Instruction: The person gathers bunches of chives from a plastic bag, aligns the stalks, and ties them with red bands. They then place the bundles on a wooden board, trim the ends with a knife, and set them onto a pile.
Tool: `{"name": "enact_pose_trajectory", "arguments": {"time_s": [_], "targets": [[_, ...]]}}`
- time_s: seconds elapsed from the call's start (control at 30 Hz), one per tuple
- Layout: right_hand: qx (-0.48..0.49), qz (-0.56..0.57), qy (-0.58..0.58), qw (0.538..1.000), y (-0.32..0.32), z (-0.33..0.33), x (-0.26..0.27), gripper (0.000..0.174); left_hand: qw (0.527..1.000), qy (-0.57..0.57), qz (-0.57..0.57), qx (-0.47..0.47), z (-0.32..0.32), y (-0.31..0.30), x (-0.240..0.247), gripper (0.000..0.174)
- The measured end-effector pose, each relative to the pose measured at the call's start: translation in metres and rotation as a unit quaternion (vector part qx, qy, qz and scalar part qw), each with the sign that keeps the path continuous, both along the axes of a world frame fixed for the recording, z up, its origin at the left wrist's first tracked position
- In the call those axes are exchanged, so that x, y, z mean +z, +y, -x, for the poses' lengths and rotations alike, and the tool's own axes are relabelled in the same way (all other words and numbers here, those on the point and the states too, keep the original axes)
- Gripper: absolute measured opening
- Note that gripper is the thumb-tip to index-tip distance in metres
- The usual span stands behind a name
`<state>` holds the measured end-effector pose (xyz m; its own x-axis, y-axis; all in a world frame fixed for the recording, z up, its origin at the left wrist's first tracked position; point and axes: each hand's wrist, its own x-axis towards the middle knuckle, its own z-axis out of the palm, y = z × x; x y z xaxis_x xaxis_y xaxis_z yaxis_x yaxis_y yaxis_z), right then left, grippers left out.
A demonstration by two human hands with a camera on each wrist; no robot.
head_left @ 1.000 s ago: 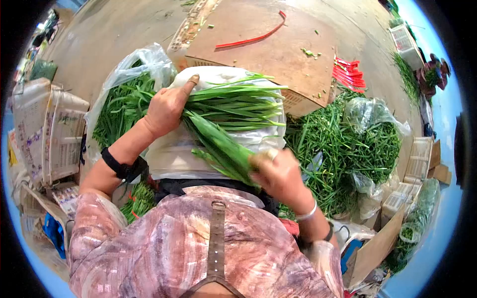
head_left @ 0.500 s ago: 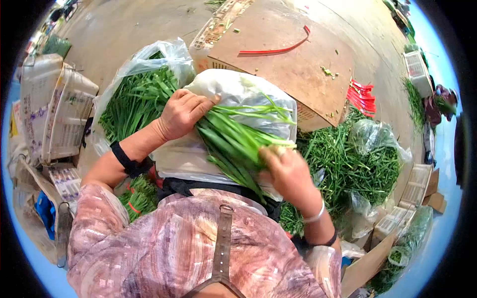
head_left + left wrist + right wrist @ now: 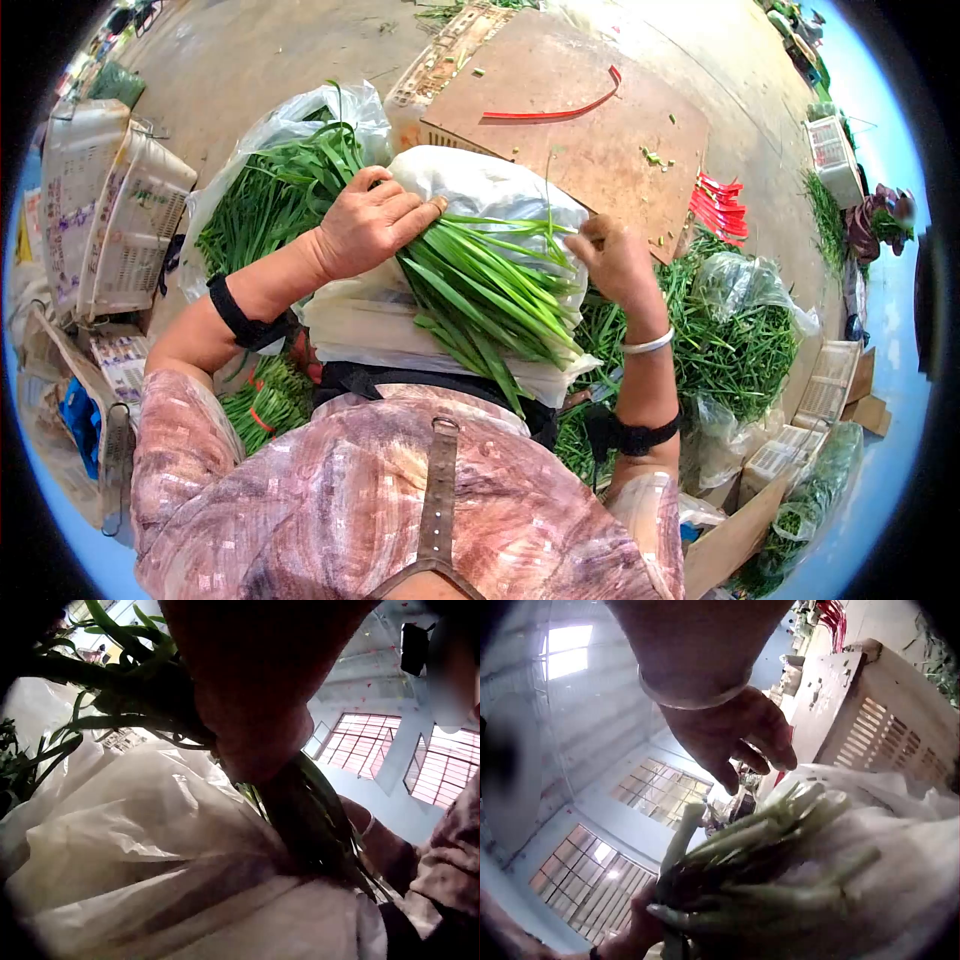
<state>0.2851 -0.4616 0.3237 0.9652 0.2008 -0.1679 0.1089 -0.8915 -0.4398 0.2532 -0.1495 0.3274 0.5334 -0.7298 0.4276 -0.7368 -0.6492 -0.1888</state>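
Observation:
My left hand (image 3: 370,228) grips a bunch of garlic chives (image 3: 490,290) near its leafy end, thumb laid along the top. The cut stalk ends fan out to the right and toward my body over a white plastic-covered pad (image 3: 370,325) on my lap. In the left wrist view the chives pass beneath the dark hand (image 3: 255,742). My right hand (image 3: 618,262) hovers just beyond the stalk ends, fingers loosely bent. The right wrist view shows nothing between that hand's fingers (image 3: 784,754), with pale stalk ends (image 3: 802,806) below them.
A plastic bag of chives (image 3: 270,190) stands at left, with a red-tied bundle (image 3: 265,400) below. Ahead, a board (image 3: 570,110) on a crate carries a red strip (image 3: 560,112). Red ties (image 3: 718,208) hang at its corner. Loose green trimmings (image 3: 735,345) pile at right.
My right hand has left the chives and moved up and right. The stalks, earlier bunched in it, now lie spread over the pad. My left hand keeps its grip.

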Motion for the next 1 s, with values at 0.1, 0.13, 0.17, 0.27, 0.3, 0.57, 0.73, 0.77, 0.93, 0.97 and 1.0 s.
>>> {"name": "enact_pose_trajectory", "arguments": {"time_s": [0.1,0.13,0.17,0.27,0.3,0.57,0.73,0.77,0.93,0.97,1.0], "targets": [[0.036,-0.002,-0.013,0.999,0.004,0.019,-0.013,0.029,1.0,0.01,-0.001,0.011,0.001,0.001,-0.004,0.033],[0.066,-0.009,-0.045,0.997,0.006,0.026,-0.02,0.025,1.0,0.019,-0.001,0.015,0.002,0.001,-0.005,0.032],[0.094,-0.017,-0.078,0.992,0.009,0.033,-0.025,0.02,1.0,0.02,-0.001,0.014,0.002,0.001,-0.007,0.032],[0.159,-0.101,-0.132,0.973,0.008,0.053,-0.009,0.019,1.0,-0.006,0.008,0.025,-0.001,0.003,-0.014,0.03],[0.187,-0.115,-0.124,0.968,0.004,0.054,-0.004,0.021,1.0,0.0,0.011,0.019,-0.001,0.004,-0.015,0.03],[0.14,-0.089,0.066,0.984,0.007,0.009,-0.008,0.033,1.0,0.007,0.009,0.001,0.0,0.005,-0.015,0.031],[0.175,-0.207,0.069,0.96,0.01,0.016,-0.006,0.033,1.0,0.017,0.018,0.012,0.002,0.008,-0.017,0.031],[0.175,-0.207,0.07,0.96,0.011,0.017,-0.005,0.033,0.999,0.021,0.023,0.011,0.001,0.008,-0.018,0.031],[0.201,-0.231,-0.007,0.952,0.008,0.022,-0.008,0.022,0.999,0.045,0.013,0.018,-0.001,0.007,-0.022,0.038],[0.185,-0.216,-0.07,0.956,0.011,0.023,-0.005,0.021,0.999,0.043,0.02,0.02,-0.001,0.006,-0.023,0.04],[0.152,-0.245,-0.127,0.949,0.014,0.027,-0.001,0.015,0.999,0.041,0.026,0.023,-0.001,0.006,-0.024,0.043]]}}
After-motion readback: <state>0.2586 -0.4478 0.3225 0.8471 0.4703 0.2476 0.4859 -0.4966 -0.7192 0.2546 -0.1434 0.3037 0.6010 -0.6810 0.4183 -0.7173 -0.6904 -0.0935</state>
